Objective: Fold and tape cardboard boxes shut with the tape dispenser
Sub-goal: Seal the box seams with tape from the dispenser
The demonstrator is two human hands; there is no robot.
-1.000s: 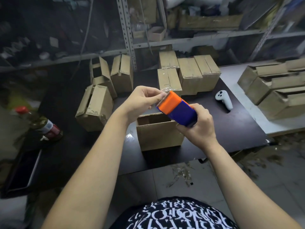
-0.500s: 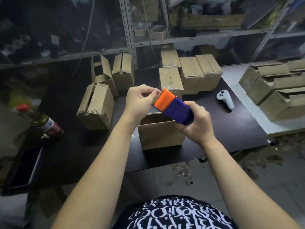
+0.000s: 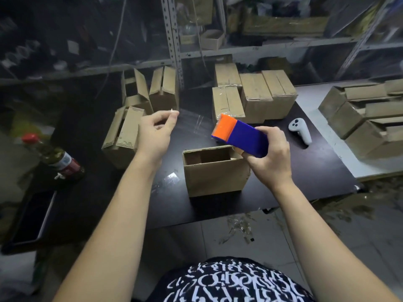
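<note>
Tape, clear and stretched taut, runs from the left hand, whose thumb and forefinger pinch its end while the other fingers curl loosely, to the tape dispenser gripped firmly in the right hand. Both hover above the open-topped box at the centre of the table, the left hand at ten o'clock of it and the dispenser at one o'clock. Closed boxes stand at twelve o'clock.

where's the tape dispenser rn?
Head view, right of centre: the tape dispenser is gripped in the right hand above the open box, with a strip of clear tape stretched leftward to the left hand, which pinches it.
</note>
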